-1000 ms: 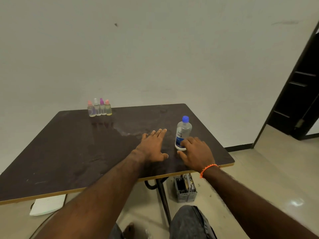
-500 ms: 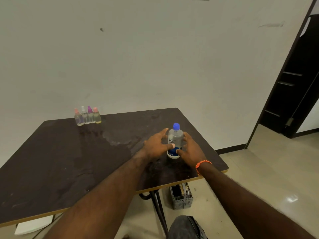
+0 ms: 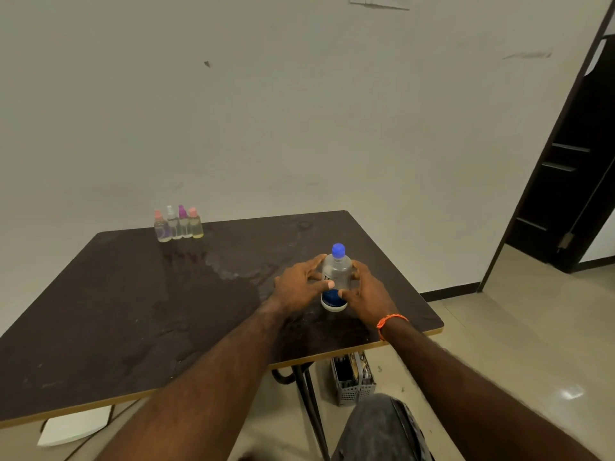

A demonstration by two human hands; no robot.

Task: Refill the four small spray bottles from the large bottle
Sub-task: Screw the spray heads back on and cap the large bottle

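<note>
On the dark wet table (image 3: pixel 133 311), my left hand (image 3: pixel 296 287) and right hand (image 3: pixel 366 294) clasp the upright large bottle (image 3: pixel 336 271) between them at mid-body; it looks full, likely heavy and slippery.

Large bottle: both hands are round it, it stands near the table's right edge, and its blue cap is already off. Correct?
Not quite. The head view shows the blue cap still on the large bottle. The rest holds: the left hand and right hand hold it from either side, near the right edge of the table.
</note>
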